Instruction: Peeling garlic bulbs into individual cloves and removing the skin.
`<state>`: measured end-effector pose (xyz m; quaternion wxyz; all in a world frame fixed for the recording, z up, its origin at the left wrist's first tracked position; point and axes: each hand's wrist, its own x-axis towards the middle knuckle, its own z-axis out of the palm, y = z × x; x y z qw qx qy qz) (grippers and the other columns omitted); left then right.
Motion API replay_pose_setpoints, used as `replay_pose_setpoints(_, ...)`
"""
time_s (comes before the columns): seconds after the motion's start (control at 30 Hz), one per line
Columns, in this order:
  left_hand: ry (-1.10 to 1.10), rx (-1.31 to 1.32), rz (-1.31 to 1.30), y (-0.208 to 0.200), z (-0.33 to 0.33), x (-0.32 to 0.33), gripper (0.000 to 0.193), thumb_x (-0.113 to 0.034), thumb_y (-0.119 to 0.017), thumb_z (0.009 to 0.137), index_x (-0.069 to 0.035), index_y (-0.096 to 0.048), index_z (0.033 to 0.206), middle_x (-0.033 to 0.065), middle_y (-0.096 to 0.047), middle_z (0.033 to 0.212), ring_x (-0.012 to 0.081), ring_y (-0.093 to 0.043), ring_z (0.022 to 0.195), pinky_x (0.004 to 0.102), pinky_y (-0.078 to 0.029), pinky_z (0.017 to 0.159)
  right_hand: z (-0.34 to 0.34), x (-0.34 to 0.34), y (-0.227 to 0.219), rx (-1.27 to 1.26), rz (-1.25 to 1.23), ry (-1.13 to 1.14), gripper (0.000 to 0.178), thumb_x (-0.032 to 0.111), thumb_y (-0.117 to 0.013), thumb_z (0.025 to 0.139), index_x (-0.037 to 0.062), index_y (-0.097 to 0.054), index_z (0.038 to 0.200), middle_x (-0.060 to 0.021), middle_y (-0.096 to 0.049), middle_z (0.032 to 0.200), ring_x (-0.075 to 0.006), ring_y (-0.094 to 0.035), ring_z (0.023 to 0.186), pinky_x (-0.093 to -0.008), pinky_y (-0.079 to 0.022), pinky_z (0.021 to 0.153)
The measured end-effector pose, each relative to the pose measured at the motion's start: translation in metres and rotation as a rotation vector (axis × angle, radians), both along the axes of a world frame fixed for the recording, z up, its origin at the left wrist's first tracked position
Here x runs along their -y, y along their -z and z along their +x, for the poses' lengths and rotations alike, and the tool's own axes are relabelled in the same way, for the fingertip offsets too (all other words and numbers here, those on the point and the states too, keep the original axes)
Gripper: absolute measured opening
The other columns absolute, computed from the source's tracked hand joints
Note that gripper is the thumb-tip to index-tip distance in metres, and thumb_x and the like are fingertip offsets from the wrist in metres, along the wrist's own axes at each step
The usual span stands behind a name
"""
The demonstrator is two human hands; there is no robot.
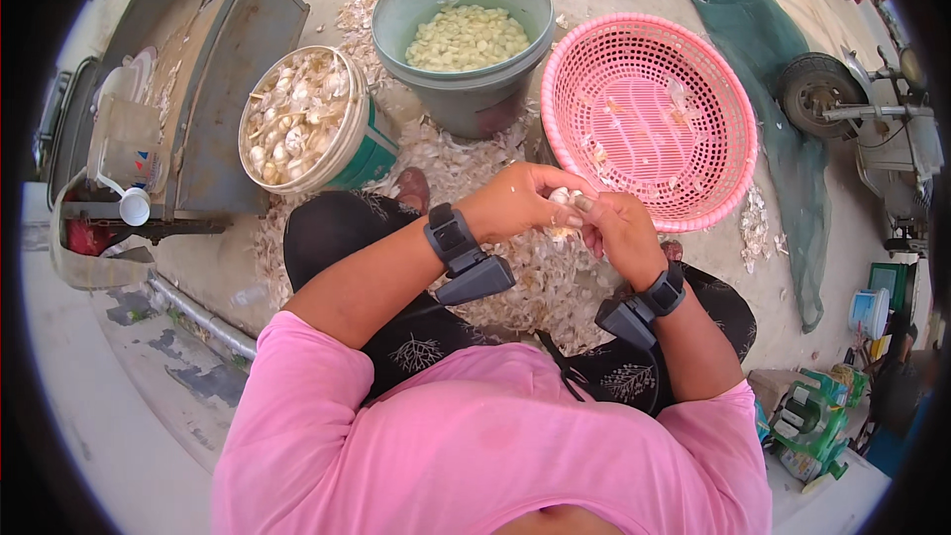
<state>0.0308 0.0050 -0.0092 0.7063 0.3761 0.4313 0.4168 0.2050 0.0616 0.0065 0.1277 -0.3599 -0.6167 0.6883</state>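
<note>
While the left hand [510,203] and right hand [629,231] are pinching garlic [562,197] | they are maybe peeling it | next pull is probably needing care | pink basket [639,134] is sitting ahead-right of them

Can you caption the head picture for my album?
Left hand and right hand hold garlic over scattered skins, near a pink basket.

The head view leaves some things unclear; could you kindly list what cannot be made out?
Head view: the full shape of the small whitish garlic piece, partly covered by the left hand and right hand.
Head view: the bottom of the round grey-green plastic bucket, hidden under pale garlic cloves.
Head view: the rest of the grey, black-tyred vehicle, cut off at the picture's rounded edge.
</note>
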Motion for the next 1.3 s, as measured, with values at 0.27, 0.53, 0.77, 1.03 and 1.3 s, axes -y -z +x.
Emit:
replay_pose_setpoints(0.27,-0.153,0.312,-0.034,0.002,0.0,0.006,0.028,0.002,-0.06,0.077,-0.003,-0.053,0.103,0.0075,-0.06,0.091,0.0128,-0.059,0.08,0.0218,-0.048,0.069,-0.011,0.007,0.018,-0.178,-0.273,0.265,0.031,0.027,-0.039,0.087,0.0042,-0.049,0.068,-0.0012,-0.045,0.057,-0.008,-0.039,0.047,-0.0227,-0.032,0.042)
replay_pose_setpoints(0.53,-0.378,-0.245,0.127,-0.005,-0.019,0.002,0.024,-0.004,-0.06,0.076,-0.009,-0.053,0.099,-0.0035,-0.053,0.075,0.0028,-0.047,0.062,0.016,-0.036,0.055,-0.019,0.002,0.018,-0.446,-0.63,0.14,0.031,0.029,-0.03,0.089,0.0083,-0.038,0.067,-0.0017,-0.041,0.058,-0.0103,-0.037,0.048,-0.0221,-0.03,0.041)
replay_pose_setpoints(0.77,-0.027,-0.416,0.126,-0.007,0.002,0.011,0.021,-0.012,-0.061,0.079,-0.001,-0.06,0.097,-0.0006,-0.059,0.077,0.0038,-0.052,0.068,0.0184,-0.041,0.057,-0.019,0.009,0.027,-0.12,-0.252,0.014,0.04,0.037,-0.03,0.091,0.0053,-0.05,0.079,-0.0035,-0.05,0.063,-0.008,-0.044,0.05,-0.0201,-0.033,0.044)
replay_pose_setpoints(1.03,-0.203,-0.678,0.377,-0.008,-0.004,0.011,0.032,-0.009,-0.061,0.077,-0.006,-0.058,0.109,-0.0009,-0.06,0.076,0.004,-0.052,0.067,0.0185,-0.043,0.059,-0.014,-0.005,0.03,-0.263,-0.268,0.014,0.032,0.03,-0.045,0.088,0.0027,-0.053,0.103,0.0011,-0.052,0.074,-0.0042,-0.045,0.057,-0.0163,-0.035,0.05)
replay_pose_setpoints(1.3,-0.138,-0.428,0.273,-0.024,-0.011,0.011,0.044,-0.009,-0.062,0.075,-0.007,-0.052,0.117,-0.0004,-0.059,0.072,0.005,-0.051,0.063,0.0195,-0.043,0.057,-0.023,-0.001,-0.002,-0.444,-0.416,0.059,0.024,0.02,-0.051,0.086,0.0014,-0.054,0.099,0.0012,-0.052,0.073,-0.0035,-0.046,0.056,-0.0152,-0.036,0.049)
